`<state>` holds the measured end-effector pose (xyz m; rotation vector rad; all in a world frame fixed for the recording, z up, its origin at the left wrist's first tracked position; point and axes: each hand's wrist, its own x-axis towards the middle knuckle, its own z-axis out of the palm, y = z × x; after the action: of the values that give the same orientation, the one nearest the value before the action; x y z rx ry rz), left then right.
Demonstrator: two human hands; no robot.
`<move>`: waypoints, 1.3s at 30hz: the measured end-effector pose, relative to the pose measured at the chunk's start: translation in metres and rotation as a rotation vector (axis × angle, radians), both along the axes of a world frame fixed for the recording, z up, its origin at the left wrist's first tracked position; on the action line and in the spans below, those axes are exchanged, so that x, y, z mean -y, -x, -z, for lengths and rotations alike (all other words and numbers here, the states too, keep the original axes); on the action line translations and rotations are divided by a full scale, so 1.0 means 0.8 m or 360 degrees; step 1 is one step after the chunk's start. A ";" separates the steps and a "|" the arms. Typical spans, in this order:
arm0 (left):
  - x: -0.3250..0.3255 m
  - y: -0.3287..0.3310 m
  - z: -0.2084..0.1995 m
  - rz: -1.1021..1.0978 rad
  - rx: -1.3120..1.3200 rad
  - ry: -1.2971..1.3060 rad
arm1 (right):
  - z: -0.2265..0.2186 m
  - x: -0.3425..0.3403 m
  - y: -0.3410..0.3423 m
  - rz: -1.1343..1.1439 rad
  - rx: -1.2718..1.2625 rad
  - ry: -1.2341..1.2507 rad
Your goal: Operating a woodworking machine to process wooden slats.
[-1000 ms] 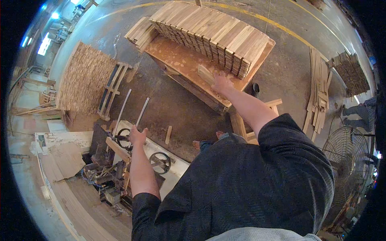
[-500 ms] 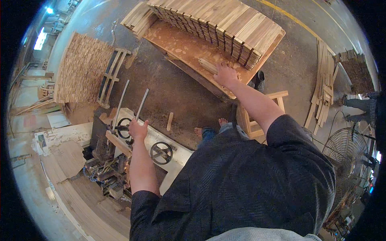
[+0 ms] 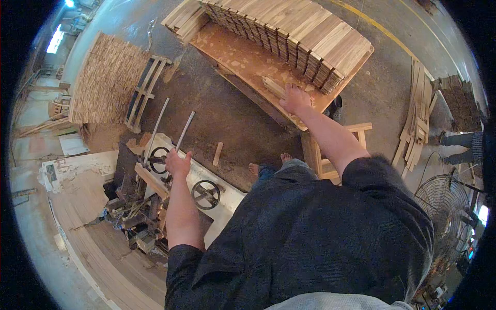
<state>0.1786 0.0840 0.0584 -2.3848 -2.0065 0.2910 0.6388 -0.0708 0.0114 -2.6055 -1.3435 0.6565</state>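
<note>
My right hand (image 3: 296, 100) reaches over the brown tabletop (image 3: 235, 53), its fingers curled down over a short wooden strip (image 3: 274, 87). One end of the strip shows on the left of the fingers; the part under my palm is hidden. My left hand (image 3: 178, 164) lies on the pale machine (image 3: 227, 200), thumb apart from the fingers, at the lower end of a metal rod (image 3: 186, 130). Close by it are a black handwheel (image 3: 158, 159) and a wooden board (image 3: 151, 180) on the machine. A second handwheel (image 3: 206, 195) sits nearer my body.
Stacked wooden boards (image 3: 330, 44) cover the table's far side. A large wood stack (image 3: 106, 85) and a pallet (image 3: 147, 94) stand at left. One loose wood piece (image 3: 218, 154) lies on the floor. At right are a wooden stool frame (image 3: 359, 127), a wire fan (image 3: 444, 199) and another person's legs (image 3: 462, 147).
The view has shifted slightly, so the table and stacks sit a little farther right and lower. Both hands keep to the same places, the right on the strip and the left on the machine.
</note>
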 end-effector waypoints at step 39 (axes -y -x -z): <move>-0.004 0.006 0.008 -0.0045 0.0073 0.0139 | 0.032 0.018 -0.078 -0.0031 -0.0270 -0.0061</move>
<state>0.1736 0.0874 0.0518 -2.4371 -2.0911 0.3337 0.7010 -0.0851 -0.0144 -2.4475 -1.3178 0.8257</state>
